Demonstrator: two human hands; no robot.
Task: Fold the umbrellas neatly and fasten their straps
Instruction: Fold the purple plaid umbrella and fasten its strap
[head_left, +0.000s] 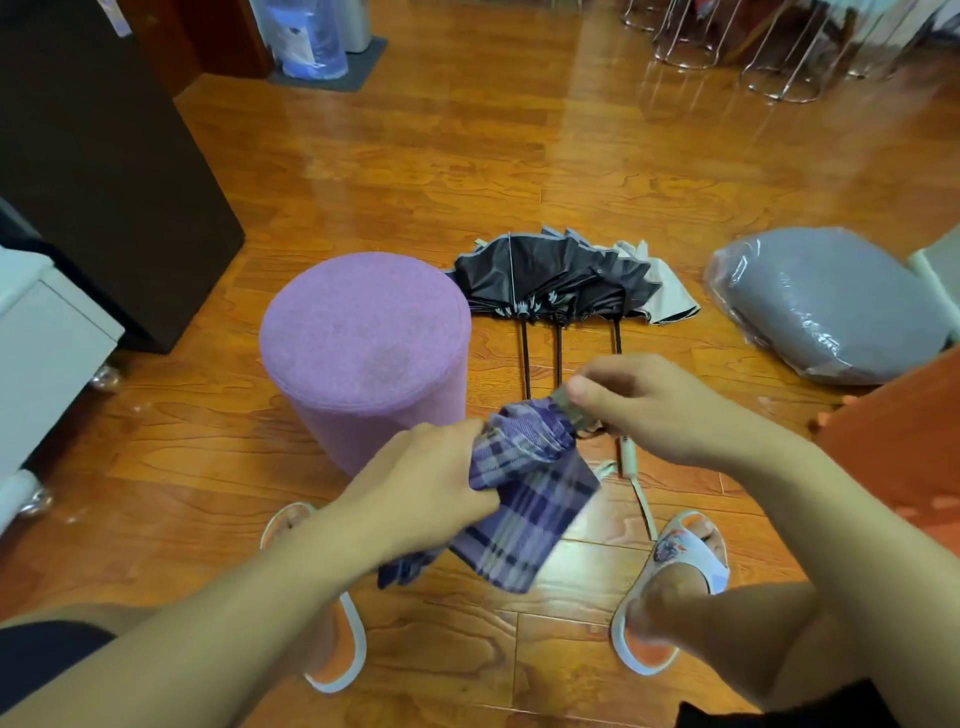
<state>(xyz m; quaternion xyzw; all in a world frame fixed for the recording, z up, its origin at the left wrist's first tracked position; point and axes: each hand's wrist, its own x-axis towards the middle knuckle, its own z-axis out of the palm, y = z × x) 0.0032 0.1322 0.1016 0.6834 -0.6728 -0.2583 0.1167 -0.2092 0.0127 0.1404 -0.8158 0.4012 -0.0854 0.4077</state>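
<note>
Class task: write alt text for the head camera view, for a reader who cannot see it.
Two hands hold a purple plaid umbrella above a wooden floor: the left hand grips its fabric, the right hand pinches its top end. Behind lie unfolded dark umbrellas, beside a pink stool.

Pink round stool (363, 332) and plastic-wrapped grey cushion (826, 304) on wooden floor (571, 156)
</note>
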